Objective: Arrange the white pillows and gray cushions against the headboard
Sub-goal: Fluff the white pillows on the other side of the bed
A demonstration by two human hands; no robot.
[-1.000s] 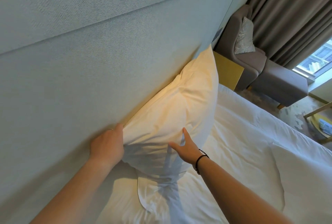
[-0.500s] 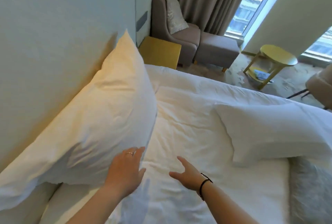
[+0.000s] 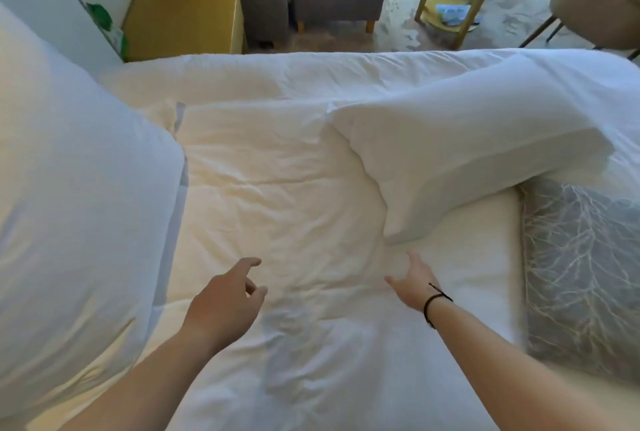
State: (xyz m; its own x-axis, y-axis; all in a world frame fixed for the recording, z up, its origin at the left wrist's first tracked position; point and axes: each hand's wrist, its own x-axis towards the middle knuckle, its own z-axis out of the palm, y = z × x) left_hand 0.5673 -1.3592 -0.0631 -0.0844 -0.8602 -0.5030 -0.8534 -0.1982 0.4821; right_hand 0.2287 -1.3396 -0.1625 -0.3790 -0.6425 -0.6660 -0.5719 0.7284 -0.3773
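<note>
your left hand [image 3: 227, 295] and right hand [image 3: 414, 283] hover over the bed [image 3: 277, 205], each grip loose with fingers relaxed, holding nothing. one white pillow [image 3: 79, 205] stands at your left; a second white pillow [image 3: 460, 140] lies ahead right, its corner over a gray cushion [image 3: 581, 264].

Soft, even daylight; faint arm shadows on the duvet [image 3: 294, 195]; edges blurred and bowed.
</note>
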